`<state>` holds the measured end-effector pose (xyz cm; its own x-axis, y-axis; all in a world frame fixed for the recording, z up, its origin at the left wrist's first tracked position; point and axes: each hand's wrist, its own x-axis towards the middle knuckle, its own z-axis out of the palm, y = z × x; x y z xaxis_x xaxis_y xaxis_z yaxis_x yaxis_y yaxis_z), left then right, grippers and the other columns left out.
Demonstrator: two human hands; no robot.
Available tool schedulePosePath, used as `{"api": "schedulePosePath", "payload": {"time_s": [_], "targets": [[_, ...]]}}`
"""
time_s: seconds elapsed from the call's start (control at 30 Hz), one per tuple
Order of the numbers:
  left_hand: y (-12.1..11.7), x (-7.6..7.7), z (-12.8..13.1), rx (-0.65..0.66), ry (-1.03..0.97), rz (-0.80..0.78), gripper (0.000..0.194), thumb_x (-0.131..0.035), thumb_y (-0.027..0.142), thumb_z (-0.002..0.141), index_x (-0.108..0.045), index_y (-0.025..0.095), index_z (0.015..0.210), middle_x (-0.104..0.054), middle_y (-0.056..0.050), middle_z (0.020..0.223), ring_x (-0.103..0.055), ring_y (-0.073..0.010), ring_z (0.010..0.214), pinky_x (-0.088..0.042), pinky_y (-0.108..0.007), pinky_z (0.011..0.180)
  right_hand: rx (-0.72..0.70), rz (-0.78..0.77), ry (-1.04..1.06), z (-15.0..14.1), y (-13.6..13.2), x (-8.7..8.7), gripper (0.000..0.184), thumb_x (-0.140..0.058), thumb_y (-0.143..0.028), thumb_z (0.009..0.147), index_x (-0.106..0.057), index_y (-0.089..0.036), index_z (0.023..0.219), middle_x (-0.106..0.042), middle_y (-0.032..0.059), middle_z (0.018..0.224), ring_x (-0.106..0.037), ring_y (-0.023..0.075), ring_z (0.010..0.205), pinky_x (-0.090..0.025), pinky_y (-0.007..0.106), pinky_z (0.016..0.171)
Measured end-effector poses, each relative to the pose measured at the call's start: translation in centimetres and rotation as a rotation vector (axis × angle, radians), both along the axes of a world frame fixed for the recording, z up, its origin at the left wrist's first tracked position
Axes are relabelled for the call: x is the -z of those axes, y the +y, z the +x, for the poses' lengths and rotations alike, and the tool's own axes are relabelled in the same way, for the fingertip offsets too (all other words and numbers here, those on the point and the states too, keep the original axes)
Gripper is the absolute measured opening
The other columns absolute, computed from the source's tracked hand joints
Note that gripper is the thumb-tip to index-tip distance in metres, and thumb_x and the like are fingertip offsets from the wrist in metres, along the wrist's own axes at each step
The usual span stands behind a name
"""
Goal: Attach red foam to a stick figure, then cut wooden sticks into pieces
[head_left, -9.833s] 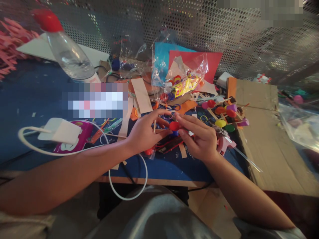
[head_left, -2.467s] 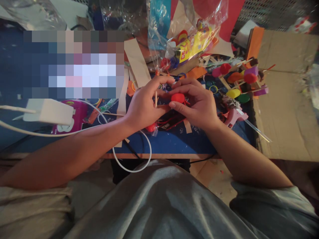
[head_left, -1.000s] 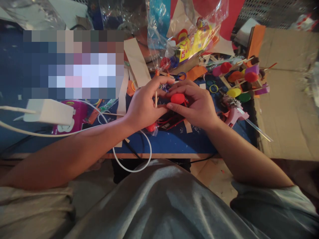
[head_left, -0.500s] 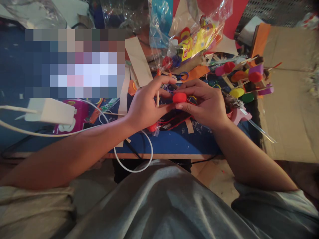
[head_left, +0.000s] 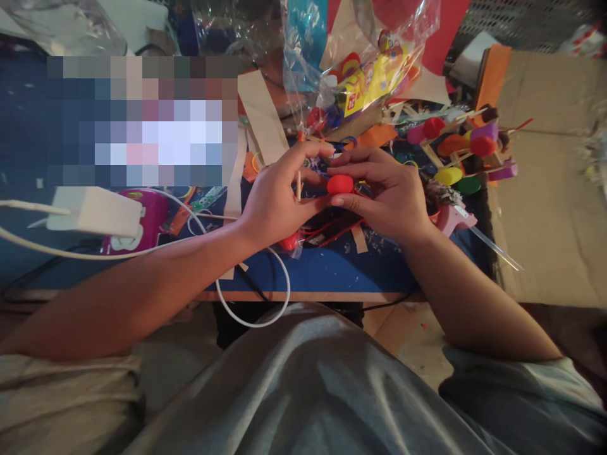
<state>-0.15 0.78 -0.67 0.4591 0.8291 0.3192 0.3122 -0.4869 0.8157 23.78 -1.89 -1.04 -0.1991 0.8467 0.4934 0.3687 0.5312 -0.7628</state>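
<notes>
At the middle of the head view, a small, smooth red disc, perhaps modelling clay, sits between the thumb and fingers of my right hand. My left hand is curled close on its left, the thumb tip beside the disc. A thin wooden stick shows in the gap between my left thumb and forefinger; its ends are partly hidden by the hand. Below the hands lie red strips and another red piece by clear plastic.
Wooden sticks with coloured round pieces stand right, above a pink glue gun. A clear bag with yellow packaging lies behind. A white charger and looping cable are left. Cardboard borders the blue table.
Almost nothing differs. The right hand's fingers have shifted slightly around the red disc, and the whole view has moved a little.
</notes>
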Motion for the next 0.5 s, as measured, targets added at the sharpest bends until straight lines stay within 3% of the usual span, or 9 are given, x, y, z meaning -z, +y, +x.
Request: {"api": "schedulePosePath", "payload": {"time_s": [0.07,0.2,0.37,0.5], "targets": [[0.00,-0.03,0.01,-0.001,-0.013,0.003,0.062,-0.093,0.043,0.094,-0.065,0.033,0.149,-0.079,-0.007,0.155,-0.086,-0.0251,0.108,-0.070,-0.037,0.086,-0.003,-0.003,-0.002,-0.10,0.05,-0.13,0.039,-0.098,-0.068,0.089,-0.094,-0.039,0.115,-0.087,0.0042,0.124,-0.083,0.0335,0.120,-0.063,0.061,0.120],[-0.09,-0.11,0.04,0.006,-0.047,0.015,0.063,-0.093,0.032,0.091,-0.065,0.031,0.148,-0.079,-0.007,0.154,-0.086,-0.0239,0.106,-0.070,-0.036,0.085,-0.029,-0.001,0.010,-0.35,-0.02,-0.38,0.047,-0.099,-0.065,0.088,-0.092,-0.037,0.125,-0.086,0.0065,0.128,-0.081,0.0346,0.123,-0.065,0.058,0.115],[-0.11,0.05,0.08,0.011,-0.023,0.001,0.063,-0.089,0.032,0.092,-0.064,0.033,0.150,-0.076,-0.007,0.159,-0.086,-0.0250,0.108,-0.069,-0.034,0.078,-0.034,0.007,-0.041,-0.82,-0.11,-0.73,0.029,-0.093,-0.057,0.096,-0.090,-0.032,0.110,-0.086,0.0068,0.120,-0.081,0.0326,0.117,-0.065,0.056,0.112],[-0.09,0.21,0.11,0.017,-0.023,-0.016,0.063,-0.087,0.034,0.092,-0.064,0.035,0.151,-0.074,-0.006,0.162,-0.085,-0.0258,0.113,-0.069,-0.035,0.079,-0.037,-0.004,-0.044,-0.99,-0.07,-0.76,0.037,-0.096,-0.060,0.090,-0.088,-0.031,0.112,-0.086,0.0063,0.120,-0.081,0.0328,0.118,-0.066,0.055,0.110]]}}
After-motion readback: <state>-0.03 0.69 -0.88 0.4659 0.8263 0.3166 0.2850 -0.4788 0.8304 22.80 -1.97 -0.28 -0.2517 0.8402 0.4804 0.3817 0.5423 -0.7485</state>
